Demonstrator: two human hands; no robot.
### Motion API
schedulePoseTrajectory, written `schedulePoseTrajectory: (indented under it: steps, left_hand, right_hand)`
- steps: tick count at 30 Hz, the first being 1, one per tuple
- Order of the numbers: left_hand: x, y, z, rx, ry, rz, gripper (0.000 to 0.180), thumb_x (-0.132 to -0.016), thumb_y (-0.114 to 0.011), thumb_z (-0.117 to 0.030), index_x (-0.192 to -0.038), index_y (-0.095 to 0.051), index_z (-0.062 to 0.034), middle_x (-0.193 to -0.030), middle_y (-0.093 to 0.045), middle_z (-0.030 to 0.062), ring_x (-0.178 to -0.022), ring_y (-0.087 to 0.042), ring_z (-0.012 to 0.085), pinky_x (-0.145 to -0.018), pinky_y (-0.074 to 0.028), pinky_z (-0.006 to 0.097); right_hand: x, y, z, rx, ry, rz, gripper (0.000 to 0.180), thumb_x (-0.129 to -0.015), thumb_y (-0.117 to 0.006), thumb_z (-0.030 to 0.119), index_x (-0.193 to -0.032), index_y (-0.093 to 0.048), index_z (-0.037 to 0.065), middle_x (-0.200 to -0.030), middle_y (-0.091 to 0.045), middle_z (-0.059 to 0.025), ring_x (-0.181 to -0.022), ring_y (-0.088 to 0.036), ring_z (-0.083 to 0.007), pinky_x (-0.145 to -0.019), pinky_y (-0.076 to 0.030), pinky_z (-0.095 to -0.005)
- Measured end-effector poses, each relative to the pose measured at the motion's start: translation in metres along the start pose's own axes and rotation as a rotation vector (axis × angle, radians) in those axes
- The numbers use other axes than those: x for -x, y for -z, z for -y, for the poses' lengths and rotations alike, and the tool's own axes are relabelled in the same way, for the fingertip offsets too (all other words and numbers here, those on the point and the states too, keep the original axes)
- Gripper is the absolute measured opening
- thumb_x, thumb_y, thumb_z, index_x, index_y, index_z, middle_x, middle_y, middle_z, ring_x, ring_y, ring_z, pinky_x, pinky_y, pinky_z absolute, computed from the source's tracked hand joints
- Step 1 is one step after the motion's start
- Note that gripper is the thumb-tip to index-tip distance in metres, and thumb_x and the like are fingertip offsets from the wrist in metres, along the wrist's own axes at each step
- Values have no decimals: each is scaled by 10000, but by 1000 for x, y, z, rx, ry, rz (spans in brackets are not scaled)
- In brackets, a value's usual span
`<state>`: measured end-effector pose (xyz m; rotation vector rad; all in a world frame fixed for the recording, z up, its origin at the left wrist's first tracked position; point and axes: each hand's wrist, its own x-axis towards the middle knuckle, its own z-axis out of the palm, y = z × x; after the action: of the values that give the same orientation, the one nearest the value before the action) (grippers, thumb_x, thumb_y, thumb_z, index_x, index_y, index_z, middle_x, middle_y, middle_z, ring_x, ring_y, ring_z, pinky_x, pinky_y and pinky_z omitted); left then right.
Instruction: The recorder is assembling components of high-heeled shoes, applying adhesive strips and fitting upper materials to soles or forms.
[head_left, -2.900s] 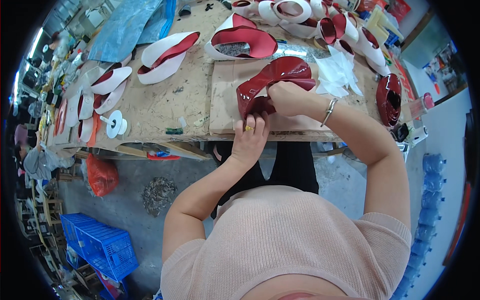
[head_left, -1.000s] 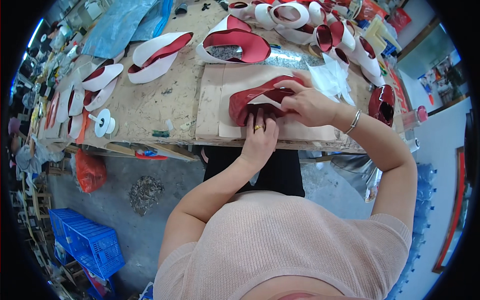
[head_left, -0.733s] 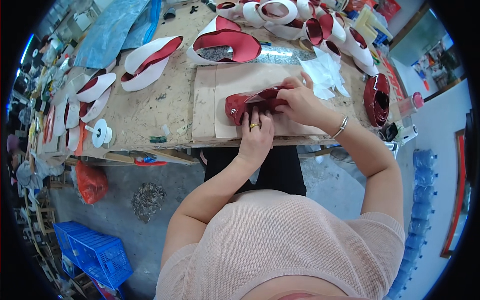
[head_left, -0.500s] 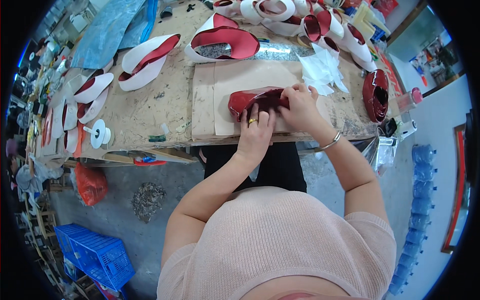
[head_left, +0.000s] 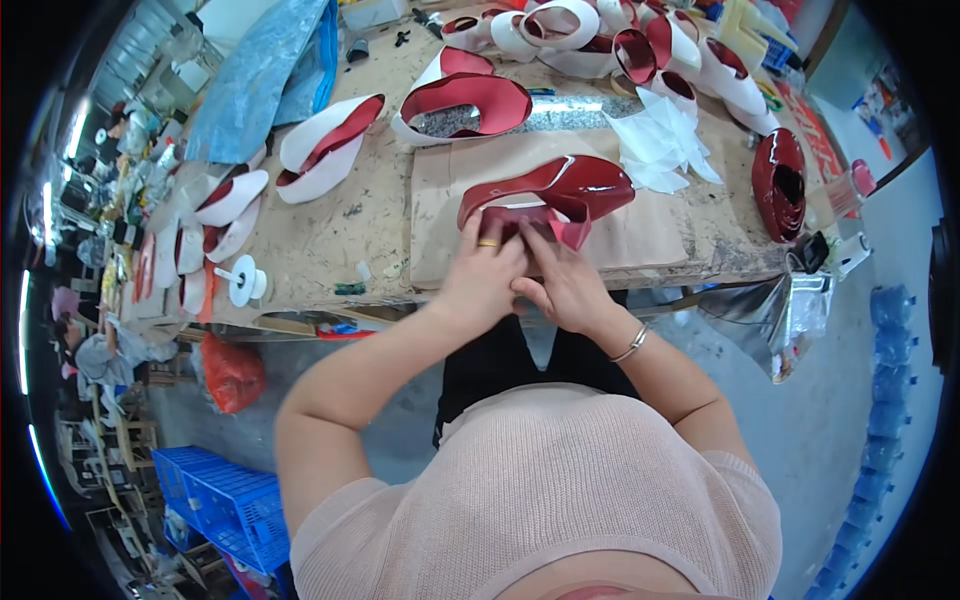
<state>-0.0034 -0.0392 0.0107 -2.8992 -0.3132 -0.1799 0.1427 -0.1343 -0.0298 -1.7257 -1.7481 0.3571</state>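
Note:
A glossy dark-red shoe upper (head_left: 555,182) lies on tan sheets (head_left: 440,200) near the table's front edge, its far side raised and its near band folded toward me. My left hand (head_left: 484,272) has its fingers bent over the left part of the near band; its thumb is hidden. Fingers stretched, my right hand (head_left: 568,282) presses its fingertips on the same band, beside a pinkish-red flap (head_left: 572,232). The right thumb stands out to the side, near my left hand. At the right lies a stack of glossy red uppers (head_left: 779,185).
White uppers with red linings (head_left: 330,150) lie about the table, several piled at the back. Thin white sheets (head_left: 660,140) sit right of the work. A white spool (head_left: 243,281) stands near the left front edge. Blue crates (head_left: 225,505) are on the floor.
The red upper has been turned and spread, so its glossy outside now shows along the far side. My right hand has left its far right edge and come nearer, beside my left.

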Motion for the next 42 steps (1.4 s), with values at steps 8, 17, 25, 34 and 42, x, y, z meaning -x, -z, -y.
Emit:
schedulePoseTrajectory:
  steps: [8,17,25,34,42]
  left_hand:
    - [2,34,43,-232,-54,307,551,-712,-655,-540,-1034,-613,-94,-914,-541,17,-1013,-529,170,-1060,-174,455]
    - [15,27,38,-660,-281,207,247,-769,-575,-258,-952,-646,-108,-890,-528,18,-981,-520,194,-1037,-205,454]
    - [27,10,40,-685,-267,100,255,-766,-550,-236,-967,-647,-112,-910,-546,17,-911,-513,162,-1008,-239,423]
    - [16,21,58,-61,-111,4,222,-751,-591,-178,-960,-654,-136,-884,-589,15,-879,-549,138,-930,-305,358]
    - [-34,51,1,1171,271,-235,344,-732,-772,-37,-1041,-622,-17,-901,-672,25,-790,-596,64,-687,-469,234]
  right_hand:
    - [-1,-7,-1,320,151,-161,699,-805,-590,488,-1295,-462,6,-1309,-495,-167,-1134,-527,-307,-955,-391,-388]
    - [-33,-8,22,597,144,4,736,-813,-452,635,-1330,-501,114,-1124,-560,-74,-1063,-506,-228,-909,-335,-455]
    - [-37,-24,21,598,186,-86,775,-763,-468,690,-1312,-527,146,-1099,-553,-103,-1036,-494,-265,-910,-318,-471]
    - [-22,-3,11,195,313,-394,602,-781,-613,529,-1221,-574,118,-1175,-510,-108,-1057,-487,-277,-927,-323,-437]
    - [-22,43,14,-1434,-215,-477,337,-949,-536,345,-1072,-601,37,-1042,-610,-68,-941,-568,-117,-831,-454,-280]
